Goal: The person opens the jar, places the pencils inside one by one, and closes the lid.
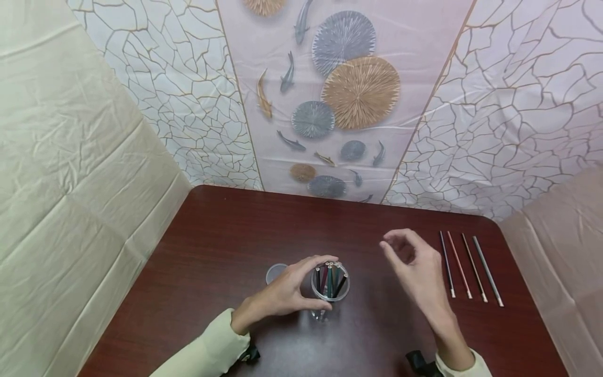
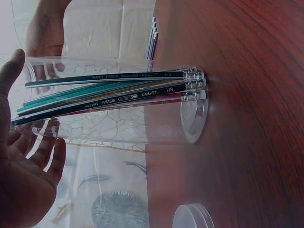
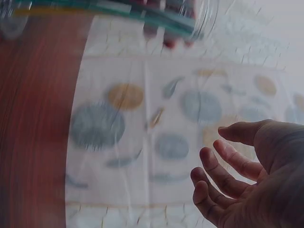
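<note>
A clear plastic jar (image 2: 161, 130) stands upright on the table, holding several pencils (image 2: 128, 99) in black, green and red, their eraser ends down at its base. My left hand (image 1: 287, 288) grips the jar near its rim, thumb on the near side and fingers round the far side. To the right of the jar, my right hand (image 1: 421, 269) is raised above the table, fingers loosely bent and nothing between them. In the right wrist view that hand (image 3: 242, 178) is apart from the jar.
Several pencils (image 1: 488, 269) lie side by side on the right of the dark red-brown table (image 1: 226, 230), white tips toward me. A round clear lid (image 1: 276, 272) lies left of the jar, partly behind my left hand. Patterned cloth (image 1: 325, 157) hangs behind the table.
</note>
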Available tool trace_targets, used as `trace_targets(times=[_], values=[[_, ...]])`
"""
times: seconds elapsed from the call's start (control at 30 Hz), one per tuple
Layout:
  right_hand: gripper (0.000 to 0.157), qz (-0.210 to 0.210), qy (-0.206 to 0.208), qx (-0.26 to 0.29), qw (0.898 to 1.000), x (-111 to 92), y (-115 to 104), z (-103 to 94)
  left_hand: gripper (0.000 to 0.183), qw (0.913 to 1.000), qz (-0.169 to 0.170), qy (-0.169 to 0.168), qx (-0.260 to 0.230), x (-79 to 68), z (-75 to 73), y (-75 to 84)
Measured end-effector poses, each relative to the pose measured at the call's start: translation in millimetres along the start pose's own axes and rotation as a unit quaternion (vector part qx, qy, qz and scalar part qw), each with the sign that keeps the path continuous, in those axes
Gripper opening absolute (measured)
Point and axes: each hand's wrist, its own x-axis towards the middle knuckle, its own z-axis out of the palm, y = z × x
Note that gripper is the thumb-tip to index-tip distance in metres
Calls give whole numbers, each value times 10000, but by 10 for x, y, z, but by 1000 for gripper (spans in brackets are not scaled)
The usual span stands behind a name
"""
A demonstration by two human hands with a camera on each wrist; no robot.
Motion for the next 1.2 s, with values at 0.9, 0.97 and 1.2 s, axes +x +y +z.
trace_targets(times=[0.9, 0.97, 1.2], values=[[30, 2438, 156, -1904, 9508, 64, 1642, -285, 92, 9999, -9, -30, -95, -1, 16, -15], [31, 2559, 77, -1985, 9461, 55, 1722, -303, 91, 10000, 6, -21, -92, 1, 16, -15], [28, 2723, -129, -2285, 9346, 8, 1946, -315, 92, 10000, -7, -12, -66, 1, 8, -14]])
